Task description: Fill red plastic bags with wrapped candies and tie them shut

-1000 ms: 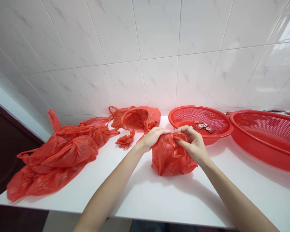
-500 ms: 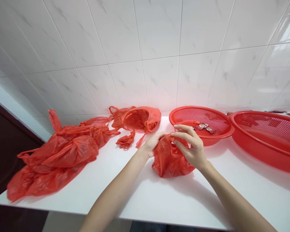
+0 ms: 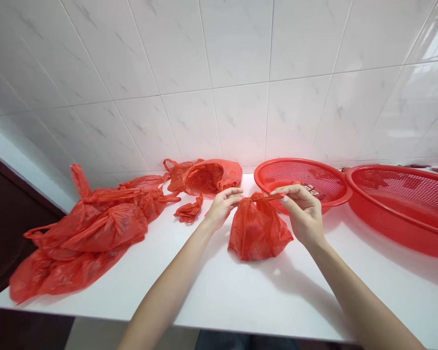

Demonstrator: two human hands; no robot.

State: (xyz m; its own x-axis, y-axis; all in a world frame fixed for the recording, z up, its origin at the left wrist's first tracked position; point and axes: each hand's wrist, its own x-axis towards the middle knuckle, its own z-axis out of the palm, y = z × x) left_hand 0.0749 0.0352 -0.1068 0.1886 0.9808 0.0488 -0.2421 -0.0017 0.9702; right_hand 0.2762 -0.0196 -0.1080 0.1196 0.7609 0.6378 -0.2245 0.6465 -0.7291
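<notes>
A red plastic bag (image 3: 259,231) stands bunched in front of me on the white table, gathered at its top. My right hand (image 3: 306,211) is closed in a pinch on one of its handles, drawn out to the right. At the upper left of the bag, the curled fingers of my left hand (image 3: 224,206) pinch its other side; the gripped end is mostly hidden by them. Whatever the bag contains cannot be made out through the plastic. Just behind it is a red basket (image 3: 266,171) with several small dark red packets (image 3: 316,192) inside.
Tied red bags (image 3: 109,228) are heaped on the left. Behind my left hand lie a crumpled red bag (image 3: 189,210) and an open red bag (image 3: 229,172) holding more bags. A larger red basket (image 3: 397,209) stands at right, and a tiled wall (image 3: 241,126) closes off the back.
My hands have moved apart, stretching the bag's top sideways. The right hand has shifted right with a handle, and the bag's neck is now drawn tighter.
</notes>
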